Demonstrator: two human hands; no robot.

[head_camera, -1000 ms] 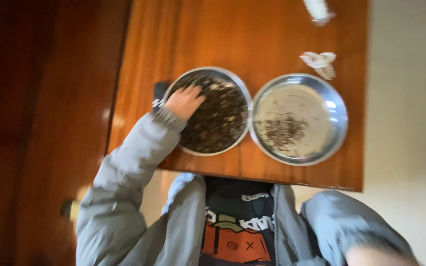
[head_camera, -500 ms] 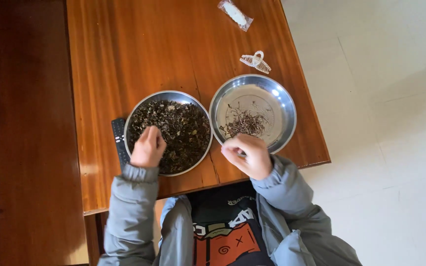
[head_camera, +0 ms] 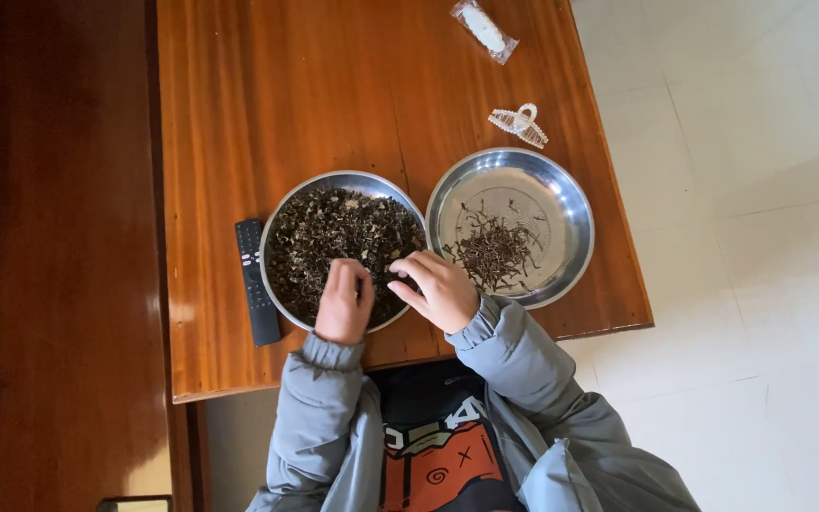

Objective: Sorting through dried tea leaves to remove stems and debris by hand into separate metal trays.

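Two round steel pans sit side by side on a wooden table [head_camera: 334, 85]. The left pan [head_camera: 307, 192] is full of dark dried leaves [head_camera: 334, 232]. The right pan [head_camera: 561, 194] holds a small heap of dark twiggy bits [head_camera: 493, 254]. My left hand [head_camera: 344, 303] rests in the near part of the left pan, fingers curled into the leaves. My right hand [head_camera: 438, 289] hovers over that pan's right rim, thumb and fingers pinched together; whether a bit is between them is too small to tell.
A black remote control [head_camera: 257, 282] lies just left of the left pan. A clear hair claw [head_camera: 519, 123] and a small clear packet [head_camera: 484, 29] lie farther back on the table. Pale tiled floor [head_camera: 760, 237] is to the right, dark wood to the left.
The view has steadied. My right hand moved left from the right pan's edge to the left pan's rim. My left hand shifted right within the left pan.
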